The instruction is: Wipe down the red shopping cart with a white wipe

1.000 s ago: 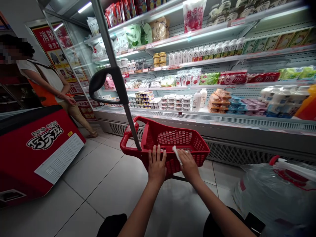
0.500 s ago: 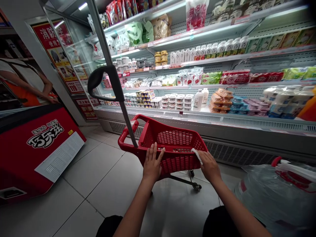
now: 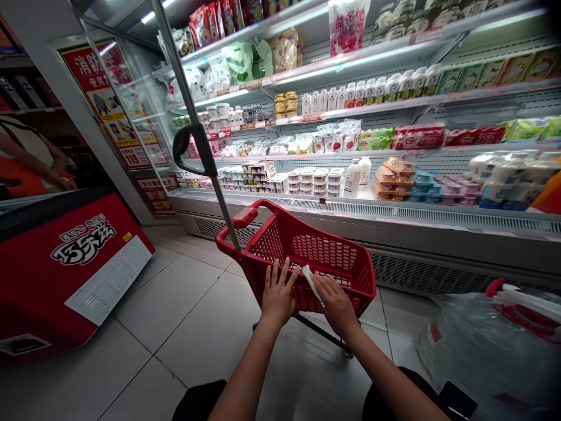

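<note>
A red plastic trolley basket (image 3: 333, 251) stands on the tiled floor in front of me, its grey pull handle (image 3: 193, 146) raised at its left end. My left hand (image 3: 277, 292) lies flat with fingers spread on the near wall of the basket. My right hand (image 3: 335, 301) presses a small white cloth (image 3: 311, 278) against the same wall, just under the rim.
An open chiller (image 3: 394, 175) with shelves of yoghurt, milk bottles and packets runs along the right. A red chest freezer (image 3: 65, 263) sits at the left, another person (image 3: 30, 158) behind it. A large clear water jug (image 3: 491, 345) stands at the lower right.
My right hand has slid the cloth leftwards along the basket wall, back toward my left hand. The basket shifted slightly and the view turned a little.
</note>
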The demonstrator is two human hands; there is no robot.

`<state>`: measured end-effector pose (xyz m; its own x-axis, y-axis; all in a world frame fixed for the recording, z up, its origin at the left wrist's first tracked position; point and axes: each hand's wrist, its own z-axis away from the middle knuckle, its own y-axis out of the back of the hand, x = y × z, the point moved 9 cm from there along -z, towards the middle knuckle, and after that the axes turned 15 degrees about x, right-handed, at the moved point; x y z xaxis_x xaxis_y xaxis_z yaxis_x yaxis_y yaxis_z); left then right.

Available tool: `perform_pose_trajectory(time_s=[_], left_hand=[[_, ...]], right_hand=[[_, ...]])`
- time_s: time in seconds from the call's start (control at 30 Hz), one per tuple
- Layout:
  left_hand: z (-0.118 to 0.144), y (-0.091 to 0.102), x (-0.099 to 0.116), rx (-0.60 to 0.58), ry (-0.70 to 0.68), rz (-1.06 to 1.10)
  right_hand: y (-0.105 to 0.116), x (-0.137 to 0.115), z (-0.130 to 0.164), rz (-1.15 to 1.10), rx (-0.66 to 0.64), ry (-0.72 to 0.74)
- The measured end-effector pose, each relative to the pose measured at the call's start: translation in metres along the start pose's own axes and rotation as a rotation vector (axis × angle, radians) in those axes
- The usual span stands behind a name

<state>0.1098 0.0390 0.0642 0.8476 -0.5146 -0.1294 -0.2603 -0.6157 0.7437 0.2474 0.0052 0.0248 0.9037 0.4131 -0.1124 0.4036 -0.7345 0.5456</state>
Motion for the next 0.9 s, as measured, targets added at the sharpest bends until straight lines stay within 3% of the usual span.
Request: perform_pose_trajectory(time_s=[0.17, 0.27, 0.47, 0.53, 0.7, 0.9], left_hand=[[-0.005, -0.004, -0.012, -0.001, 0.035, -0.011], [-0.009, -0.013, -0.006, -0.013, 0.073, -0.009], [-0.002, -0.029, 0.055, -0.041, 0.028, 0.131], [0.002, -0.029, 0.064, -0.031, 0.048, 0.175], [0.006, -0.024, 0.046, -0.019, 0.047, 0.177], [0.009, -0.021, 0.014, 0.034, 0.093, 0.103]], right_hand=[[0.037, 0.052, 0.045, 0.100, -0.023, -0.028], [0.054, 0.068, 0.067, 0.174, -0.008, -0.074], [0.050, 0.050, 0.060, 0.210, 0.007, -0.129], [0.047, 0.043, 0.055, 0.183, -0.021, -0.102], [0.049, 0.048, 0.057, 0.070, -0.118, -0.004], [0.048, 0.067, 0.058, -0.036, -0.161, 0.241]])
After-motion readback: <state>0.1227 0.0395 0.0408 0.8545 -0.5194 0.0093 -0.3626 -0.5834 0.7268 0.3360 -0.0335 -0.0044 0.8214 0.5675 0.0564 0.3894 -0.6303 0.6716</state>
